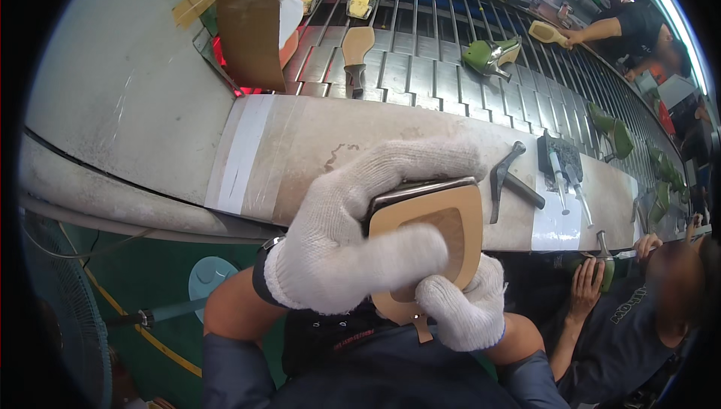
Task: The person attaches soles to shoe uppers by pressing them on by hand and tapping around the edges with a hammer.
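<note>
Held over my lap is a shoe last, its tan sole (467,221) turned up and its broad end away from me. A darker brown patch lies on the sole's middle, and a dark shiny edge shows along the far end. My left hand (338,221), in a white knitted glove, wraps round the broad end, its thumb lying across the sole. Close to the narrow end, my right hand (467,310), gloved alike, is closed with the thumb against the sole's edge. The underside of the last is hidden.
Ahead runs the bench edge (300,131), bearing a hammer (511,176) and a black block (557,155) with thin-handled tools. Beyond, a slatted conveyor (420,75) carries a green shoe (484,56) and a tan-soled last (358,48). Another person (623,326) works close at right; a fan (64,311) stands left.
</note>
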Action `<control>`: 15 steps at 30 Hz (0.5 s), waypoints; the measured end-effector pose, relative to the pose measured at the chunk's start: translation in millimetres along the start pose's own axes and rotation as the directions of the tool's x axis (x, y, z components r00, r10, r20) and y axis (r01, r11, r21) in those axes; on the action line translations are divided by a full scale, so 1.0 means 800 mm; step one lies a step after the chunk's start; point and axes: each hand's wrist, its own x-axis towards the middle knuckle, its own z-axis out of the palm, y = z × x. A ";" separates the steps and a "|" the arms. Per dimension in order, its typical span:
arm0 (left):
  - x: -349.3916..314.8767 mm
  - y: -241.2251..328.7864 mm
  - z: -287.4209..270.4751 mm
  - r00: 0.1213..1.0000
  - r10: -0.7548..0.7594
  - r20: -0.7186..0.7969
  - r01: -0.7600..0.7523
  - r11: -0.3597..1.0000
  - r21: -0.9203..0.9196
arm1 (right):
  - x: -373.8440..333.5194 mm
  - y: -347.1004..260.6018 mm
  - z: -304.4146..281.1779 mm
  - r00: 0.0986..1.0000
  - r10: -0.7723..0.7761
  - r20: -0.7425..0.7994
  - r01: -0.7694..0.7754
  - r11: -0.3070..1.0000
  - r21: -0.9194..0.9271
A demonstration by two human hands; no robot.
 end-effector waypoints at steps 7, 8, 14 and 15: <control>-0.005 0.013 -0.005 1.000 -0.029 -0.006 0.030 0.996 0.080 | 0.006 0.016 0.017 0.983 -0.163 -0.081 0.166 0.986 0.034; -0.006 0.011 -0.006 1.000 -0.028 -0.011 0.029 0.996 0.082 | 0.005 0.015 0.016 0.984 -0.163 -0.076 0.166 0.986 0.035; -0.003 -0.012 -0.015 0.984 0.140 0.112 -0.152 0.983 0.106 | 0.003 0.025 0.006 0.994 -0.072 -0.076 0.080 0.991 0.108; -0.003 -0.007 -0.012 0.989 0.107 0.102 -0.113 0.992 0.055 | 0.004 0.024 0.004 0.995 -0.078 -0.066 0.085 0.990 0.112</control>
